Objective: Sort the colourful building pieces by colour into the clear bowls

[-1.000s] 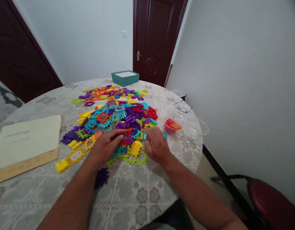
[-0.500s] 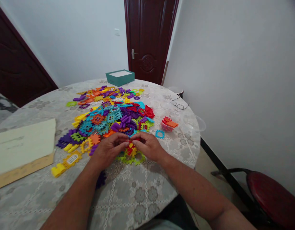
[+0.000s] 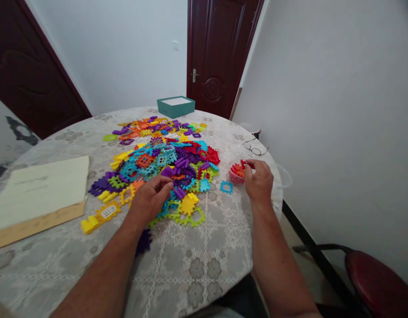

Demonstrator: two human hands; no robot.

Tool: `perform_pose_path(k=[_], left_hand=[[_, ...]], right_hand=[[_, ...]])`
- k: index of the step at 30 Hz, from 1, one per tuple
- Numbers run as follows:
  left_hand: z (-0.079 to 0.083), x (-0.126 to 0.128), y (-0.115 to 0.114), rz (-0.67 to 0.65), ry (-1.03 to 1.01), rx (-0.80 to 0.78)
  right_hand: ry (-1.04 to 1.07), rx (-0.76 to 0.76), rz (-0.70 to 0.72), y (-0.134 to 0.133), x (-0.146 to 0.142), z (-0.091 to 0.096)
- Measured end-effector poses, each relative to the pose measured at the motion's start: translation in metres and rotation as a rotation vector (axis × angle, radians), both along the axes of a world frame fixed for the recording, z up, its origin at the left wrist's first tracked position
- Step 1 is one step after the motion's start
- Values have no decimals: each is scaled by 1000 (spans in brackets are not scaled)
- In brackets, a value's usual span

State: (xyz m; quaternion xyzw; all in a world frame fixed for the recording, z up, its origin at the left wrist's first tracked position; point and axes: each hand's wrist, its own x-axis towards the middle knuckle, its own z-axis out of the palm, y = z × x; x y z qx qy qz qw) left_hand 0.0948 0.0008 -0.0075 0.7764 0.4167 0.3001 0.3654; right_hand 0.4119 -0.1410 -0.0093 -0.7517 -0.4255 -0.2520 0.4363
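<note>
My right hand (image 3: 259, 179) is at the right, its thumb and fingers pinched on a small red building piece (image 3: 243, 163). Just under it stands a small clear bowl (image 3: 236, 178) with red and orange pieces. My left hand (image 3: 151, 199) lies at the near edge of a big pile of toothed plastic building pieces (image 3: 149, 161), fingers curled towards the thumb; whatever may be between them is hidden. By its fingertips are a purple piece (image 3: 179, 192) and a yellow piece (image 3: 188, 203). A lime-green piece (image 3: 197, 217) lies at the pile's near side, and a blue square frame (image 3: 226, 187) lies left of the bowl.
Behind is a second heap of pieces (image 3: 157, 127), then a green box (image 3: 176, 107). Eyeglasses (image 3: 257, 150) and a clear lid (image 3: 285, 176) lie at the right edge. Cardboard sheets (image 3: 41, 190) lie at the left. A red chair (image 3: 379, 278) stands beside the round table (image 3: 177, 265).
My hands have parted. The right one has moved right to the bowl with a red piece; the left stays near the pile. The view has shifted slightly.
</note>
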Motion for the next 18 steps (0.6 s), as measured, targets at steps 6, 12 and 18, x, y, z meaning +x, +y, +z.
perform_pose_path(k=[6,12,18], left_hand=[[4,-11,10,156,-37,52],[4,-21,23,301,-148,44],[0,-21,28,340,-191,-4]], right_hand=[[68,-281,-126,2,-3,-6],[72,-380,-159,2,-6,-7],[-107,-108,85,7,-31,-2]])
